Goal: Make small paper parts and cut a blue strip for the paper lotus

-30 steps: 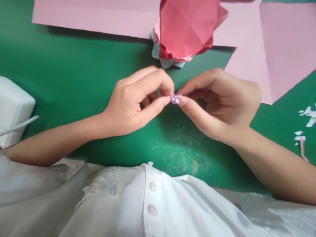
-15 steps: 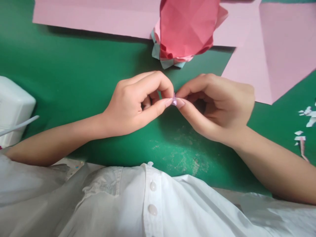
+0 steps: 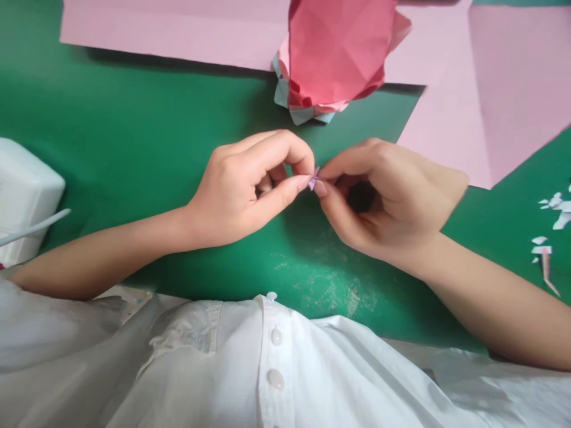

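Between my fingertips is a tiny folded piece of purple paper (image 3: 313, 180), mostly covered by the fingers. My left hand (image 3: 254, 184) pinches its left side between thumb and forefinger, the other fingers curled under. From the right, my right hand (image 3: 392, 196) pinches the same piece, its thumb at the lower edge. Just beyond both hands stands a folded paper flower (image 3: 339, 50), with red inner petals and pink and pale blue-green points along its near rim.
Pink paper sheets (image 3: 173, 32) lie along the far side, one creased sheet (image 3: 504, 89) at the right. White paper scraps (image 3: 542, 249) lie at the right edge. A white plastic object (image 3: 29, 190) with a pale cord (image 3: 38, 227) stands at the left on the green table (image 3: 134, 125).
My right hand has shifted slightly right and turned, its thumb lower on the paper. The purple piece appears tilted. My left hand stays nearly still.
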{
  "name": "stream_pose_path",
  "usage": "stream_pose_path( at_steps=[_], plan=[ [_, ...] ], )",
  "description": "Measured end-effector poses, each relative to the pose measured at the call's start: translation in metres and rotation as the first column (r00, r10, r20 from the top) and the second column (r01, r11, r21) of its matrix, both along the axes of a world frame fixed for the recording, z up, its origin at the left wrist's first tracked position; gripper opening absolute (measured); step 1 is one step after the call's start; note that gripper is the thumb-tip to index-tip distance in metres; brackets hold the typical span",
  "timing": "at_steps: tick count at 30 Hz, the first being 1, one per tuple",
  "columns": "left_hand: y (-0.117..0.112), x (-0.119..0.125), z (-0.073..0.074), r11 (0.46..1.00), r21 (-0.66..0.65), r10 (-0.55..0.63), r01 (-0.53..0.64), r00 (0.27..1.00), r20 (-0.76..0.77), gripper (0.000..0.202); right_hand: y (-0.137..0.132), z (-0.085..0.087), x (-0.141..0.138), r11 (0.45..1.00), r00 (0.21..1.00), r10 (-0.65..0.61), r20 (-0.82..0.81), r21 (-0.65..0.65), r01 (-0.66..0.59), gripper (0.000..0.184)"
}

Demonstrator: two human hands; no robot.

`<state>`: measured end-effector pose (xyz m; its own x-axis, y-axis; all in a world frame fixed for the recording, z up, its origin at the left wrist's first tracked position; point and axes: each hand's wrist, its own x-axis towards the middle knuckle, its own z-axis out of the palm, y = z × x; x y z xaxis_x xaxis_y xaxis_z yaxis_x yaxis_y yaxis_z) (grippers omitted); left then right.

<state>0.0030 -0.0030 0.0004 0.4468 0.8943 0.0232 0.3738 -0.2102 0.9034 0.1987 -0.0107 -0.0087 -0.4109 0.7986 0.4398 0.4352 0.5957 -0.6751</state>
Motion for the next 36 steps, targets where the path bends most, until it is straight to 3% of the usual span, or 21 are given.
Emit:
stream_pose_path(
  at_steps=[8,11,13,17,25,36],
  plan=[
    [0.0,0.0,0.002,0.999,0.013,-0.038,0.038,0.999,0.005,0.01,-0.008,-0.003,-0.004,0.993,0.993,-0.107,0.057,0.059,0.104,0.016],
    [0.001,0.0,0.002,0.999,0.025,-0.038,0.038,0.999,-0.012,0.01,-0.006,-0.002,-0.003,0.991,0.995,-0.087,0.049,0.109,0.082,0.017],
    [0.001,0.0,0.002,0.999,0.023,-0.035,0.036,0.999,-0.025,0.009,-0.002,-0.001,-0.001,0.997,0.999,-0.031,0.026,0.076,0.029,0.016],
    [0.001,0.0,0.002,0.999,0.024,-0.03,0.029,1.0,0.007,0.007,0.006,0.002,0.002,0.99,0.996,0.03,-0.083,-0.132,-0.041,0.012],
    [0.002,-0.001,0.003,0.999,0.0,-0.041,0.041,0.999,-0.024,0.007,0.007,-0.005,0.006,0.964,0.961,0.055,-0.271,-0.236,-0.122,0.025],
    [0.002,-0.003,0.003,0.999,-0.026,-0.046,0.046,0.999,-0.01,0.005,0.012,-0.005,0.005,0.98,0.952,0.101,-0.289,-0.134,-0.144,0.022]
  ],
)
